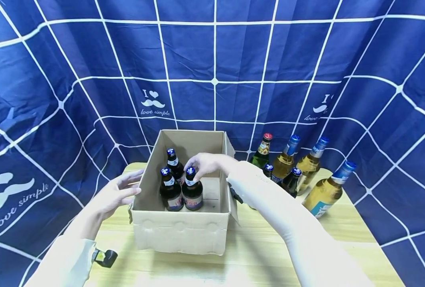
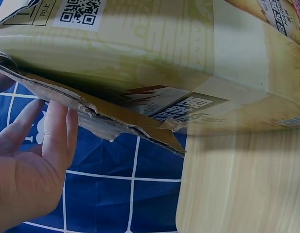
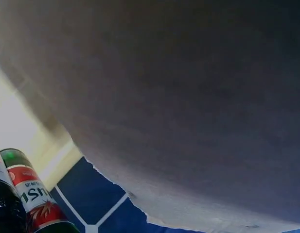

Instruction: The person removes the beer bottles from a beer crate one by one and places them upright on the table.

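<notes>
An open-topped cardboard box [image 1: 179,231] stands on the table with three dark bottles inside, each with a blue cap. My right hand [image 1: 206,164] reaches over the box's right wall and grips the nearer right dark bottle [image 1: 192,195] at its neck. Another dark bottle [image 1: 171,195] stands close to its left, and a third bottle [image 1: 174,162] is behind them. My left hand [image 1: 113,196] is at the box's left wall, its fingers spread and extended; in the left wrist view its fingertips meet a torn cardboard flap [image 2: 91,109]. The box wall [image 3: 179,116] hides the right hand in the right wrist view.
To the right of the box stand a red-capped green bottle [image 1: 260,155], dark bottles [image 1: 292,182] and several clear golden bottles, one golden bottle [image 1: 325,195] nearest the right edge. A blue gridded curtain [image 1: 241,52] hangs around the wooden table [image 1: 262,251].
</notes>
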A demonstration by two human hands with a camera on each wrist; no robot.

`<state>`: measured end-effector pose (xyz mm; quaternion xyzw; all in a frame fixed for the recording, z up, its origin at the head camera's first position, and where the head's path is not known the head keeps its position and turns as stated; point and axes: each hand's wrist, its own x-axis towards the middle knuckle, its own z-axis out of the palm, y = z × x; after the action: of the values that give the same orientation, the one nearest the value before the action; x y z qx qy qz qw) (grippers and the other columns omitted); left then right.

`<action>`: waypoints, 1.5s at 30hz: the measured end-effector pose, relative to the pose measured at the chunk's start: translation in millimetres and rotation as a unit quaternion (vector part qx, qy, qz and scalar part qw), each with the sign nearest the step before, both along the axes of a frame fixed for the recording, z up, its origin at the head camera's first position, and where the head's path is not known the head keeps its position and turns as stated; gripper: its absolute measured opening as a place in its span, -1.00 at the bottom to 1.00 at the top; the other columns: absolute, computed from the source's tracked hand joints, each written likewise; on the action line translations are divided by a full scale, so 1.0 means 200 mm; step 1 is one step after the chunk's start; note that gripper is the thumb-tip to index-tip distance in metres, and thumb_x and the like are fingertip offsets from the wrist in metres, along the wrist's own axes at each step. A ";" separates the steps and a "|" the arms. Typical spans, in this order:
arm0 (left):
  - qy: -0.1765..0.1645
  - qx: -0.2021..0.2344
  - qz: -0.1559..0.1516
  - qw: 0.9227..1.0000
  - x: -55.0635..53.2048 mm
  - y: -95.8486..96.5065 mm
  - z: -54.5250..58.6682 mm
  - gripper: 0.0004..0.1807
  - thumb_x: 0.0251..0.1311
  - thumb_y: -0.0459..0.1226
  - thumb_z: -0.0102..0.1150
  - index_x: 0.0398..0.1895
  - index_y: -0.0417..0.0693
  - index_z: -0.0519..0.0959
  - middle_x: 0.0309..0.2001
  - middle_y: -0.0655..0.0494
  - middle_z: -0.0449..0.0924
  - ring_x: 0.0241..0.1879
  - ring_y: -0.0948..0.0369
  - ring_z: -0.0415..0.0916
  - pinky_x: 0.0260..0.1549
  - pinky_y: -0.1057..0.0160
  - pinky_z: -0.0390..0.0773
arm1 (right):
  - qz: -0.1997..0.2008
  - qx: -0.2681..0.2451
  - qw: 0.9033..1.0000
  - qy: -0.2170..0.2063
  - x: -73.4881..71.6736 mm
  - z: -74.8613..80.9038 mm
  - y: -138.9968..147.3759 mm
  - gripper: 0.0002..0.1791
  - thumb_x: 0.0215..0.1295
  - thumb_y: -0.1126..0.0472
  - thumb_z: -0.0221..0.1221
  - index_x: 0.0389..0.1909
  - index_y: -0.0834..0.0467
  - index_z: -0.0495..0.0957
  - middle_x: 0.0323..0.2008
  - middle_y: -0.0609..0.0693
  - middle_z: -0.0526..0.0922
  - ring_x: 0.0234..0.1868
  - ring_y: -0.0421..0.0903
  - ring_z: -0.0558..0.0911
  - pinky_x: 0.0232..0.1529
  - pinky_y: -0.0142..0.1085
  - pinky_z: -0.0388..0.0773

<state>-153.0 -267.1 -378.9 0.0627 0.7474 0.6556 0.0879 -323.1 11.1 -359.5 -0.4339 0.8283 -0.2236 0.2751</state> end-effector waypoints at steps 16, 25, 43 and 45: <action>0.005 -0.005 0.000 1.000 0.00 -0.01 0.00 -0.31 0.30 -0.40 0.05 0.42 -0.37 0.02 0.34 -0.42 0.06 -0.03 0.32 0.47 -0.16 0.22 0.51 | 0.009 0.024 0.992 0.121 0.00 -0.01 -0.04 -0.59 -0.01 0.23 0.44 -0.06 0.11 0.68 -0.11 -0.06 0.68 -0.11 -0.19 0.56 -0.04 -0.44 0.39; 0.003 -0.013 0.005 1.000 0.00 0.00 0.00 -0.31 0.30 -0.39 0.06 0.42 -0.37 0.02 0.35 -0.41 0.05 -0.01 0.33 0.44 -0.15 0.24 0.49 | 0.039 -0.003 0.992 0.117 0.01 -0.01 -0.03 -0.63 0.07 0.17 0.40 -0.05 0.12 0.67 -0.16 -0.10 0.70 -0.13 -0.27 0.59 -0.06 -0.48 0.41; 0.003 -0.011 0.005 1.000 0.00 0.00 -0.01 -0.31 0.29 -0.38 0.07 0.42 -0.38 0.03 0.35 -0.42 0.05 -0.02 0.32 0.47 -0.14 0.22 0.51 | -0.065 -0.316 0.940 0.106 0.15 0.16 0.04 -0.72 0.23 0.28 0.25 -0.07 0.32 0.55 -0.21 0.07 0.63 -0.20 -0.12 0.61 -0.11 -0.32 0.51; 0.002 -0.013 0.005 1.000 0.00 -0.01 -0.01 -0.30 0.29 -0.37 0.07 0.42 -0.37 0.04 0.35 -0.42 0.06 -0.02 0.33 0.47 -0.14 0.23 0.51 | -0.091 -0.348 0.925 0.122 0.17 0.19 0.06 -0.74 0.25 0.30 0.23 -0.08 0.32 0.53 -0.21 0.08 0.60 -0.22 -0.09 0.59 -0.14 -0.29 0.52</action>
<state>-154.0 -268.1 -381.0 0.0591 0.7563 0.6461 0.0836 -288.4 23.4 -321.0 -0.4487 0.7619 -0.4667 -0.0181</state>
